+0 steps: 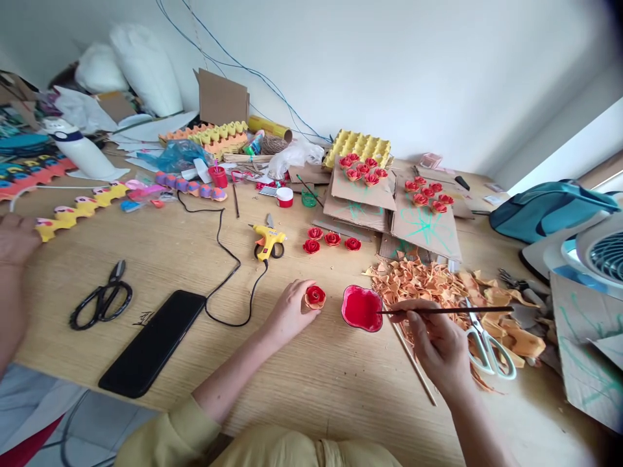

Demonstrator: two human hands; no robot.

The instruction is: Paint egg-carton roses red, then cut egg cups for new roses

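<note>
My left hand (293,306) is closed around a small egg-carton rose (315,298), red on its inner petals and orange at the outer ones. Between the fingers of my right hand (438,337) is a thin dark paintbrush (452,310). The brush tip reaches the right side of a small scalloped dish (363,308) of red paint. Beyond my left hand lie several finished-looking red roses (332,239). A pile of orange carton scraps (423,282) spreads behind my right hand, with white-handled scissors (487,350) beside it.
A yellow glue gun (267,241) with a black cord, black scissors (103,298) and a phone (153,344) lie to the left. Cardboard sheets (360,211) carry more roses at the back. Another person's hand (17,240) touches a painted carton strip (80,209). A fan (584,246) stands right.
</note>
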